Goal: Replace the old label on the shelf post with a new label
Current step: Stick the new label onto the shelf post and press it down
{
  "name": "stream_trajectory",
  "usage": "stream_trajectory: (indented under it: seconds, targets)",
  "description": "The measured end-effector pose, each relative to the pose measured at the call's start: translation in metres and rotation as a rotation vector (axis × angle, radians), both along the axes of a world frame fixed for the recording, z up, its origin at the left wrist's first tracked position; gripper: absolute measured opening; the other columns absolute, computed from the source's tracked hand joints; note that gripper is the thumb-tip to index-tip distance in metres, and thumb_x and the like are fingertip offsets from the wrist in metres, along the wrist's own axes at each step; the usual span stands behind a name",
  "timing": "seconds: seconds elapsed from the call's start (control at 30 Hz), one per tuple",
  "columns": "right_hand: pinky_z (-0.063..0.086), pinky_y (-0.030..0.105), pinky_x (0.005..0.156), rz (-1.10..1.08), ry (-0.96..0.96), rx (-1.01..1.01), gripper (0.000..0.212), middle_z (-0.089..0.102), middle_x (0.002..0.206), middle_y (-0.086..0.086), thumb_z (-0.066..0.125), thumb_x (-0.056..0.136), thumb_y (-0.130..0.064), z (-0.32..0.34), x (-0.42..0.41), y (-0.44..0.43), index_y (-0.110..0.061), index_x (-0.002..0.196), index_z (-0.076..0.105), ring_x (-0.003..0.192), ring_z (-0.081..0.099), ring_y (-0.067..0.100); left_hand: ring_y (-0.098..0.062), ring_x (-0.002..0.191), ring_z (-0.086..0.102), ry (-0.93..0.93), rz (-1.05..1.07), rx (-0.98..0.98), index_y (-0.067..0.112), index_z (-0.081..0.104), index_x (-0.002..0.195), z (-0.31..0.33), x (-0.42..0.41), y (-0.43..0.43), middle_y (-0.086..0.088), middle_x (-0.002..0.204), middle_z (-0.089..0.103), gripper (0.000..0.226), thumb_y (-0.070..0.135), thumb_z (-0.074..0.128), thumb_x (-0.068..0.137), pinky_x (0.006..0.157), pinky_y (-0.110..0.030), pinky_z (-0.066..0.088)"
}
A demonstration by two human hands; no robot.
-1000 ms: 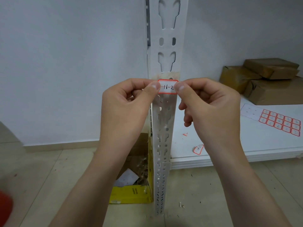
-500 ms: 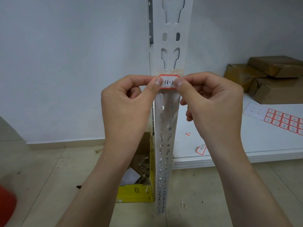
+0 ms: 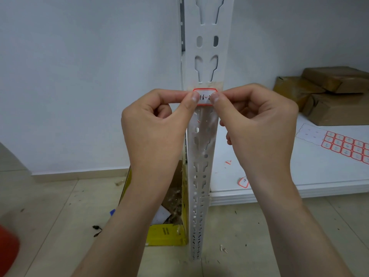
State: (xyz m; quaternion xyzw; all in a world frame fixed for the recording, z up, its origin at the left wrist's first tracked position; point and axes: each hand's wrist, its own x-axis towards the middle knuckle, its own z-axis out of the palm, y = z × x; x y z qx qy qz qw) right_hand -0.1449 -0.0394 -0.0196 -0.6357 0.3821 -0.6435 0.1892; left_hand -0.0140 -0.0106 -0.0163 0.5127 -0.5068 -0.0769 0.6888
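Both hands — left (image 3: pixel 157 128), right (image 3: pixel 257 124) — pinch the label's (image 3: pixel 204 96) ends against the post (image 3: pixel 206 56); uneven pressing could set it crooked or creased.

Both hands close in on the shelf post (image 3: pixel 205 136), the left hand (image 3: pixel 153 128) and right hand (image 3: pixel 259 124) blocking its 2 sides. Left of the left hand is bare wall. Below its wrist stands a yellow box (image 3: pixel 165 234). Right of the right hand, the shelf board (image 3: pixel 299 176) carries a label sheet (image 3: pixel 347 145) and brown parcels (image 3: pixel 329 96).
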Motion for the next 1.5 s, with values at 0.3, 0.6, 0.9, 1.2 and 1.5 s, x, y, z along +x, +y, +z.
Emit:
stream_trajectory:
  seconds: [0.3, 0.6, 0.9, 1.2, 1.5]
  targets:
    - [0.057, 0.037, 0.053, -0.027, 0.029, -0.047, 0.01, 0.071, 0.067, -0.007, 0.081, 0.094, -0.024, -0.0023, -0.0004, -0.0016, -0.027, 0.086, 0.076, 0.059, 0.065, 0.019, -0.008, 0.05, 0.03, -0.007, 0.008, -0.003, 0.03, 0.078, 0.088, -0.0006, -0.0007, 0.0001, -0.001, 0.054, 0.035, 0.005, 0.035, 0.079, 0.088, 0.048, -0.015, 0.033]
    - [0.055, 0.035, 0.052, -0.045, 0.006, -0.056, 0.014, 0.07, 0.064, -0.006, 0.081, 0.093, -0.023, -0.0042, 0.0034, -0.0033, -0.027, 0.081, 0.075, 0.055, 0.063, 0.019, -0.012, 0.051, 0.028, 0.019, 0.021, -0.027, 0.027, 0.08, 0.087, -0.0016, -0.0027, -0.0013, 0.002, 0.053, 0.03, 0.006, 0.032, 0.081, 0.087, 0.049, -0.02, 0.032]
    - [0.057, 0.034, 0.057, -0.072, 0.025, -0.058, 0.011, 0.073, 0.067, -0.008, 0.082, 0.093, -0.026, -0.004, 0.003, -0.0038, -0.024, 0.083, 0.078, 0.06, 0.067, 0.017, -0.011, 0.051, 0.028, -0.009, 0.044, -0.035, 0.03, 0.078, 0.084, -0.0014, -0.0043, -0.0012, -0.001, 0.054, 0.032, 0.005, 0.031, 0.081, 0.087, 0.049, -0.018, 0.031]
    - [0.057, 0.029, 0.061, -0.165, 0.113, -0.133, 0.012, 0.073, 0.069, -0.01, 0.08, 0.093, -0.036, -0.0038, -0.0003, -0.0036, -0.026, 0.088, 0.081, 0.063, 0.066, 0.012, -0.009, 0.05, 0.027, -0.009, 0.063, -0.048, 0.025, 0.08, 0.086, -0.0025, -0.0046, -0.0022, 0.006, 0.05, 0.031, 0.006, 0.031, 0.082, 0.086, 0.05, -0.019, 0.03]
    - [0.048, 0.014, 0.06, -0.181, 0.125, -0.141, 0.011, 0.071, 0.069, -0.012, 0.08, 0.092, -0.041, -0.0028, -0.0017, -0.0036, -0.03, 0.09, 0.081, 0.062, 0.063, 0.007, -0.008, 0.051, 0.029, -0.027, 0.071, -0.054, 0.025, 0.079, 0.085, -0.0027, -0.0046, -0.0026, 0.01, 0.05, 0.033, 0.008, 0.032, 0.082, 0.087, 0.05, -0.017, 0.03]
